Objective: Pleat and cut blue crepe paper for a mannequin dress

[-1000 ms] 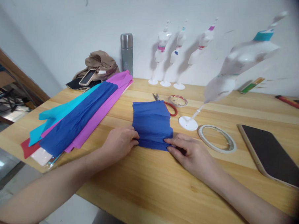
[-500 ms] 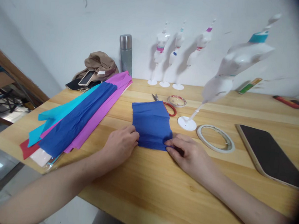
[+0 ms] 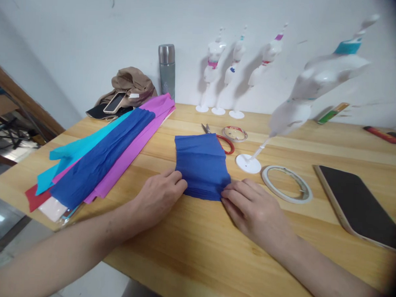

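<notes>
A piece of dark blue crepe paper [image 3: 202, 166] lies flat on the wooden table in front of me, lightly creased across. My left hand [image 3: 161, 190] is closed on its near left corner, fingertips bent over the edge. At the near right corner my right hand [image 3: 253, 205] pinches the same sheet between thumb and fingers. The fingertips hide both corners. Just beyond the sheet lie scissors [image 3: 229, 145] with red handles, partly covered by its far edge. A white dress-form mannequin [image 3: 290, 104] with a teal band at the neck stands behind my right hand.
Left lie crepe paper strips [image 3: 102, 162] in several colours. A roll of double-sided tape [image 3: 307, 197] and a phone [image 3: 356, 203] lie at right. Behind are a pin box [image 3: 234, 139], small mannequins [image 3: 214, 75], a thermos [image 3: 167, 72], a cap [image 3: 131, 82] and a box cutter [image 3: 382, 134].
My right fingers have closed more tightly over the near right corner. My left fingertips have shifted slightly right along the near edge. The blue sheet stays almost in place.
</notes>
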Demonstrator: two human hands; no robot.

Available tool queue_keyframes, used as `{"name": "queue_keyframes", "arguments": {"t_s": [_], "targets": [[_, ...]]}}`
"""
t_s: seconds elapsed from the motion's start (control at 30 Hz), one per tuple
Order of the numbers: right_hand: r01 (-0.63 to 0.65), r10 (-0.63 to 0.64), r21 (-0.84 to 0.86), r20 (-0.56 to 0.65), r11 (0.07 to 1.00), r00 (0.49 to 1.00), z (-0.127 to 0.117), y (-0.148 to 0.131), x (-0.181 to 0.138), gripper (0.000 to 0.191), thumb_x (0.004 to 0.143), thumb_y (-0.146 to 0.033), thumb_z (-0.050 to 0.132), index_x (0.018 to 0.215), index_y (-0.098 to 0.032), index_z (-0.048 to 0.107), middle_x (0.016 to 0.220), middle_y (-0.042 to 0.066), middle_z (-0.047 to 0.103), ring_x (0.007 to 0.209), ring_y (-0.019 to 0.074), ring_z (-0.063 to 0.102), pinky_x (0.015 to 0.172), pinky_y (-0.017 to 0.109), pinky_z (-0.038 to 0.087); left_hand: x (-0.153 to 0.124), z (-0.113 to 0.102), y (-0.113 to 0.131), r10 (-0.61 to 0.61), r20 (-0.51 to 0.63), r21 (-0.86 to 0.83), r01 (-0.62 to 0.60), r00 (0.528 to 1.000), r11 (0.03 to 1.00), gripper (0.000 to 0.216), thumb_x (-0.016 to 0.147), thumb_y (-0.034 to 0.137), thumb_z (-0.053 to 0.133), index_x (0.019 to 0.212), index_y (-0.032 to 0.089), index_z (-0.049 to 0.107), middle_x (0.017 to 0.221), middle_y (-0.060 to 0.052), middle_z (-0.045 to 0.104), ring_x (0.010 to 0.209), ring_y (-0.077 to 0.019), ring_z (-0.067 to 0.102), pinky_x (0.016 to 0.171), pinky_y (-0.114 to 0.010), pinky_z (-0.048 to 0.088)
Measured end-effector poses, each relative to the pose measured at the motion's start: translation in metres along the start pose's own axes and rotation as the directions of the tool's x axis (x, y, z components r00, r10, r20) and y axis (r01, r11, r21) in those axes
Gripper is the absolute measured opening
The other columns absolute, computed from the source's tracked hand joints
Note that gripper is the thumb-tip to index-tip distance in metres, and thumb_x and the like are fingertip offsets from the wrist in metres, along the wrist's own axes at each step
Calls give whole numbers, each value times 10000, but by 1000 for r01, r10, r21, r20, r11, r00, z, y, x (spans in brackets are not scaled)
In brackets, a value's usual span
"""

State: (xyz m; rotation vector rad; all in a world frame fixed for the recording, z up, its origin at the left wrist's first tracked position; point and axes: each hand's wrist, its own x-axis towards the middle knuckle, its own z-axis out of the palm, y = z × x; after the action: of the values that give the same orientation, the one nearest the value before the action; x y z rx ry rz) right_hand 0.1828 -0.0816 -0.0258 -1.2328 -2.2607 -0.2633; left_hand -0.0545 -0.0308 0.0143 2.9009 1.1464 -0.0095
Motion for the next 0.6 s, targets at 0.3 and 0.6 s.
{"name": "queue_keyframes", "arguments": {"t_s": [0.3, 0.6], "targets": [[-8, 8, 47, 7, 999, 1000, 2, 2, -2, 176, 911, -156, 490, 888, -169, 664, 789, 81, 646, 737, 200, 589, 640, 329, 479, 0, -3, 2, 3, 64, 20, -4, 998, 1000, 254, 914, 91, 383, 1056, 208, 559, 965, -61, 576, 861, -206, 553, 615, -277, 440], [33, -33, 33, 20, 999, 999, 3, 2, 0, 181, 914, -152, 474, 856, -163, 646, 780, 82, 643, 716, 197, 574, 619, 323, 485, -1, -4, 6, -32, 60, 64, 28, 998, 998, 217, 843, 26, 386, 855, 172, 546, 877, -66, 566, 812, -199, 541, 602, -281, 461]]}}
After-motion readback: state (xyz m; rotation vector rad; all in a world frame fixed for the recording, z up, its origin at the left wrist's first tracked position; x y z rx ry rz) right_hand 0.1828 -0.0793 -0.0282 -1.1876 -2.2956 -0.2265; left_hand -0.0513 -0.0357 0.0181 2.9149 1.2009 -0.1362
